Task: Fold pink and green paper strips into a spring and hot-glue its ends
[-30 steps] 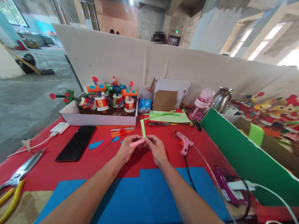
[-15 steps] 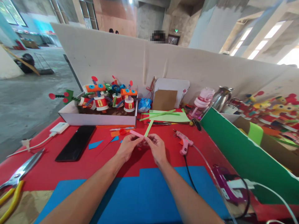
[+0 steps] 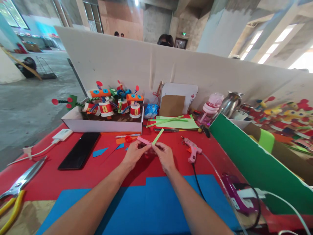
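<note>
My left hand (image 3: 135,154) and my right hand (image 3: 165,156) meet over the red table, fingertips pinched close together. Between them are a pink paper strip (image 3: 143,140) slanting up to the left and a light green paper strip (image 3: 158,136) slanting up to the right. The strips cross at my fingertips, where their ends are hidden. Right of my hands lies a pink glue gun (image 3: 193,150). Beyond them are more green paper strips (image 3: 168,120) on a pale green sheet (image 3: 190,123).
At the back left, a white box (image 3: 102,125) holds several paper-cup figures. A phone (image 3: 79,150) and yellow-handled scissors (image 3: 21,182) lie left. Blue sheets (image 3: 137,209) cover the front. Right are a green-sided box (image 3: 254,153), a purple power strip (image 3: 241,194) and cables.
The green strip's free end has swung slightly right and lower. The pink strip tilts a little more steeply. Both hands stay almost in place.
</note>
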The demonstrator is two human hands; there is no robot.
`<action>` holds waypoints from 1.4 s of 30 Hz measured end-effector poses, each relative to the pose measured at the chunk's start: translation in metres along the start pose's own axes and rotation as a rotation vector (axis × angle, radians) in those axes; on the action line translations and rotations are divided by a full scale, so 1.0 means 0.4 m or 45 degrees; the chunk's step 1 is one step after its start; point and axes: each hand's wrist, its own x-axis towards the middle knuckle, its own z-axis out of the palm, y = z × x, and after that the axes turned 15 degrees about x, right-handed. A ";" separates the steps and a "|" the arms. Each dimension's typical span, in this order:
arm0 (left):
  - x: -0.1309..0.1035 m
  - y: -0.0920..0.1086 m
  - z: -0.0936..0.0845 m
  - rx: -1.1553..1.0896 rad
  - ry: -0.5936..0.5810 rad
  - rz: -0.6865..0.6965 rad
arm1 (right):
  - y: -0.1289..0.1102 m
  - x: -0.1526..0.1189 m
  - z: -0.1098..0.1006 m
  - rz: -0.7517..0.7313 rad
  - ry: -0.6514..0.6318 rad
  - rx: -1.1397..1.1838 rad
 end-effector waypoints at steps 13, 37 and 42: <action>0.003 -0.012 -0.005 -0.080 0.013 0.001 | -0.003 -0.002 0.004 0.004 -0.005 -0.068; 0.006 -0.008 -0.004 -0.023 0.035 -0.022 | 0.001 0.002 0.008 -0.001 -0.146 0.013; 0.008 -0.011 -0.004 0.007 0.041 -0.006 | 0.000 0.001 0.011 -0.008 -0.152 0.033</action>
